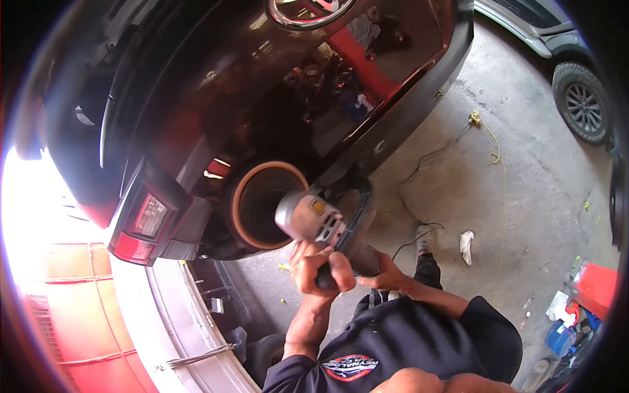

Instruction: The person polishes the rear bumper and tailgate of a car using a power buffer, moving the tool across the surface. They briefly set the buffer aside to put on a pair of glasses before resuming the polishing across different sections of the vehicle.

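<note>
My left hand is wrapped round the black side handle of a rotary polisher. Farther back, my right hand grips the polisher's dark rear body, its fingers partly hidden. The round polishing pad, orange at its rim, faces the dark glossy rear panel of a vehicle, close to the tail light. Whether the pad presses on the paint cannot be made out. A black loop guard curves beside the polisher head, slightly blurred.
A power cord runs over the concrete floor to a yellow extension cord. A crumpled white cloth lies near my foot. Another vehicle's wheel stands at upper right. At lower right is a red box among clutter.
</note>
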The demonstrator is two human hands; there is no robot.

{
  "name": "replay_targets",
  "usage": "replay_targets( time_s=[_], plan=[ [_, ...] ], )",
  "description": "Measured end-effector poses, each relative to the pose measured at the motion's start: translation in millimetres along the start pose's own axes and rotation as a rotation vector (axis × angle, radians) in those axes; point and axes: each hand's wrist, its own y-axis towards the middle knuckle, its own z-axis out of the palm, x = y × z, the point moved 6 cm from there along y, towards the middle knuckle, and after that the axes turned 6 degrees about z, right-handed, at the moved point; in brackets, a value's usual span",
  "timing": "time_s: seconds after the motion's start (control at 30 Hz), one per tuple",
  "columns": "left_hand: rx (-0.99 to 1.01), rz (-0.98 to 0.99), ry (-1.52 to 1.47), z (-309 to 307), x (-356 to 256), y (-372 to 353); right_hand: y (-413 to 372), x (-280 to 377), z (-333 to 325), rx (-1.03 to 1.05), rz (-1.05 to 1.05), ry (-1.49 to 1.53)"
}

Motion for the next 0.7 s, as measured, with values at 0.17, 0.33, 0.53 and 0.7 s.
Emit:
replay_targets(
  time_s=[0.17, 0.33, 0.53, 0.7],
  plan=[
    [-0.007, 0.087, -0.241, 66, 4, 22, 10, -7, -54, -0.172, -0.039, 0.034],
    [-0.031, 0.209, -0.344, 162, 1, 65, 15, 63, -134, -0.375, -0.075, -0.129],
    [-0.081, 0.097, -0.523, 246, -2, 129, 18, 129, -201, -0.569, -0.126, -0.187],
    [-0.122, 0.112, -0.460, 236, -11, 141, 24, 131, -187, -0.519, -0.075, -0.065]
  ],
)
